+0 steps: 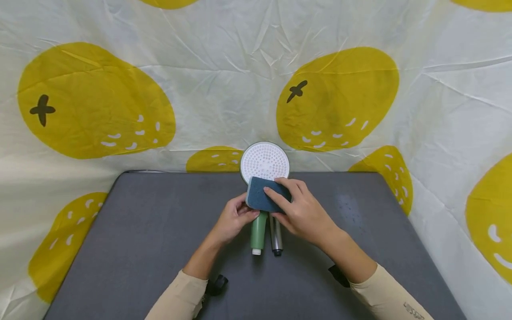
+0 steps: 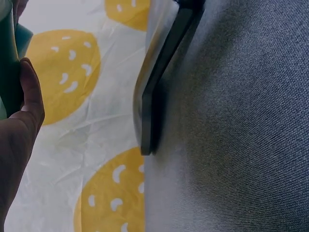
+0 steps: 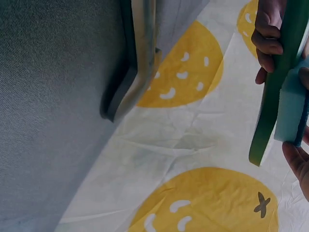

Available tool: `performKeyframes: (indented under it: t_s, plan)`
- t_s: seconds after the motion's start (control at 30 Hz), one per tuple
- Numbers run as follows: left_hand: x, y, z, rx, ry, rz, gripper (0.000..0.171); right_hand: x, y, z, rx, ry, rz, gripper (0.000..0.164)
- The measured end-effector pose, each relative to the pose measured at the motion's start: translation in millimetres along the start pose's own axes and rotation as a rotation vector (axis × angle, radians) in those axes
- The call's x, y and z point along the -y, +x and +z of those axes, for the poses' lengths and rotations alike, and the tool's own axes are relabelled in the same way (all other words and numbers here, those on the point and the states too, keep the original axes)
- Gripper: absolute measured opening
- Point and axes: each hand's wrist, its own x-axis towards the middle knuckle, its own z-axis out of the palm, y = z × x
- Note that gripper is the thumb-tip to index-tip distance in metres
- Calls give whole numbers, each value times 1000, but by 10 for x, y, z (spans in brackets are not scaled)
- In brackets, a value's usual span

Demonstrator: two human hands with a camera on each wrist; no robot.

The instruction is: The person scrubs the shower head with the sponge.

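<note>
My left hand grips a green shower head by its handle, raised over the table. In my right hand is a sponge with a dark blue scouring side and pale blue foam, its foam against the green shower head in the right wrist view. Above the sponge shows a round white nozzle face, partly covered by sponge and fingers. A second shower head, silver and black, lies on the table under the hands; its curved body shows in the left wrist view.
The dark grey table runs back to a hanging white cloth printed with yellow fruit, which also closes off both sides. A damp-looking patch marks the table at the right. Black wrist straps sit below both hands.
</note>
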Motion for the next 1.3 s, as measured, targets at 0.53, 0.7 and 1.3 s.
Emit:
performKeyframes:
  t_s: [0.53, 0.7, 1.3]
  plan:
    - [-69, -18, 27, 0, 70, -41, 56, -369, 256, -82, -111, -32, 70, 67]
    - [-61, -18, 8, 11, 72, -34, 53, -485, 313, -138, -128, -22, 108, 67]
    - [-27, 22, 19, 38, -37, -13, 51, -344, 107, -28, -128, 14, 85, 69]
